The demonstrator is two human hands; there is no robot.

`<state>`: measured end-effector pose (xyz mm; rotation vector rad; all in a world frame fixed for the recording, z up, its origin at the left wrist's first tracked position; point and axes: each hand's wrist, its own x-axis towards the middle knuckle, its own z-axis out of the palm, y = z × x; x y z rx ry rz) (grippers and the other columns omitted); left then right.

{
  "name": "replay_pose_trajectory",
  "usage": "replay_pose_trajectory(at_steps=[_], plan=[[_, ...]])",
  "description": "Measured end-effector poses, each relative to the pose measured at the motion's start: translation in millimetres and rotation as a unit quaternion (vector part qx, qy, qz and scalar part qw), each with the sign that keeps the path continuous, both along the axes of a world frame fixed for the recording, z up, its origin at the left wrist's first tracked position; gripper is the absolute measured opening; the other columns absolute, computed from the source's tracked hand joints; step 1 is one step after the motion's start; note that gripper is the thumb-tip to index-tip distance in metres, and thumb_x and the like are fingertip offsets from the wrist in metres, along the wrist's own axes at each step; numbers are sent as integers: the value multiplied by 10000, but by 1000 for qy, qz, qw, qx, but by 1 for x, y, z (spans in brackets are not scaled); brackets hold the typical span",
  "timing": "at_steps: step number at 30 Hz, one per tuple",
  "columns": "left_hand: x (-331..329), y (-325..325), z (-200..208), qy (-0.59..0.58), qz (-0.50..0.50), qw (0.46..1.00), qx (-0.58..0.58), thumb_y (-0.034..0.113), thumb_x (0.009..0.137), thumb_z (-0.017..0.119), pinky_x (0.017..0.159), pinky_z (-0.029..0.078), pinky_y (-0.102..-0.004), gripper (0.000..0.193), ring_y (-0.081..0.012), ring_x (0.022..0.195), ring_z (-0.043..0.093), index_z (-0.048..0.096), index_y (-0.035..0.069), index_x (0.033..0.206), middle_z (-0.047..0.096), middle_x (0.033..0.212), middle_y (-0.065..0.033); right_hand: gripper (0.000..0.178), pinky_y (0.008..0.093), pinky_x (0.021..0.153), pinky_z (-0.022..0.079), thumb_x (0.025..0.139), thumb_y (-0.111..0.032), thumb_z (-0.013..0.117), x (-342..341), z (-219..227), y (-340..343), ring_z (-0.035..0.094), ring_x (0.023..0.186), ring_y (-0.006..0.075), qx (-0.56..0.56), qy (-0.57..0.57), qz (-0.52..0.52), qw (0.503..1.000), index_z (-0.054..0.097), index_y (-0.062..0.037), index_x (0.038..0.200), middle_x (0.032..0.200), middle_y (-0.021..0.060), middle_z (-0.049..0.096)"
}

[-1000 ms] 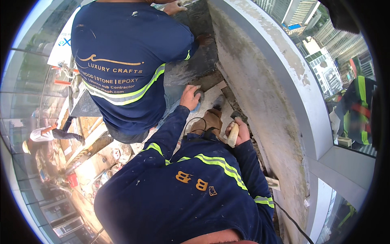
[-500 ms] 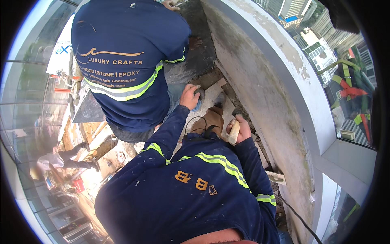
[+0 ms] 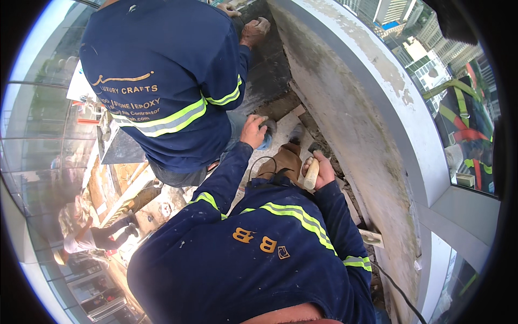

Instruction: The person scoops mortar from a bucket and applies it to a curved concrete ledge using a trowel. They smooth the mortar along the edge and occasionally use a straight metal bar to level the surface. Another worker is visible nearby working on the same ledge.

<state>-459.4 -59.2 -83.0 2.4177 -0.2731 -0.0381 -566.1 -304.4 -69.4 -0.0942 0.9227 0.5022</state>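
Note:
My right hand (image 3: pixel 322 170) is closed around a wooden-handled tool (image 3: pixel 311 175), its pale handle end pointing back toward me. A small dark metal end (image 3: pixel 314 147) shows past the fingers; its kind is not clear. My left hand (image 3: pixel 252 131), its fingers curled, is beside a dark rounded thing (image 3: pixel 268 127) near the co-worker's jeans. Whether the fingers grip it is hidden. Ahead, a co-worker in a navy shirt (image 3: pixel 162 65) bends over a dark slab (image 3: pixel 264 70), one hand (image 3: pixel 254 32) raised above it.
A curved, weathered parapet wall (image 3: pixel 345 102) runs along my right, with rubble (image 3: pixel 324 148) at its foot. A pale-handled float (image 3: pixel 372 238) and a black cable (image 3: pixel 402 294) lie at lower right. Glass panels at left reflect another person (image 3: pixel 102 235). Harness straps (image 3: pixel 467 129) appear at far right.
The co-worker has shifted left, and one of their hands has come up into view over the slab. My hands stay almost where they were.

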Motion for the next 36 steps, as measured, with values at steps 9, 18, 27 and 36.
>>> replay_pose_trajectory(at_steps=[9, 18, 27, 36], plan=[[1, -1, -3, 3, -12, 1000, 11, 88, 779, 608, 864, 426, -389, 311, -351, 1027, 517, 611, 33, 1085, 520, 1084, -169, 209, 313, 498, 475, 918, -237, 482, 0, -12, -4, 479, 516, 187, 13, 3, -13, 1000, 438, -53, 829, 632, 63, 487], [-3, -3, -2, 12, -12, 1000, 18, 103, 786, 607, 882, 420, -379, 323, -353, 1038, 514, 599, 13, 1096, 521, 1087, -174, 207, 311, 505, 477, 922, -235, 478, -3, -12, -4, 481, 524, 186, 20, 6, -18, 1000, 442, -49, 836, 637, 65, 487], [32, -3, 11, -18, -7, 1000, 19, 74, 785, 608, 871, 425, -381, 316, -349, 1023, 517, 601, 20, 1096, 517, 1088, -160, 202, 339, 611, 493, 934, -235, 498, 66, 0, 39, 518, 643, 205, 15, -61, -27, 998, 435, -45, 911, 733, 77, 497], [57, 16, -78, 33, 78, 996, 1, 100, 791, 615, 884, 421, -372, 317, -357, 1038, 523, 580, -40, 1073, 521, 1110, -192, 184, 305, 411, 407, 927, -235, 534, 184, -65, 110, 430, 455, 129, -231, -184, 59, 953, 406, -104, 921, 642, 17, 432]])
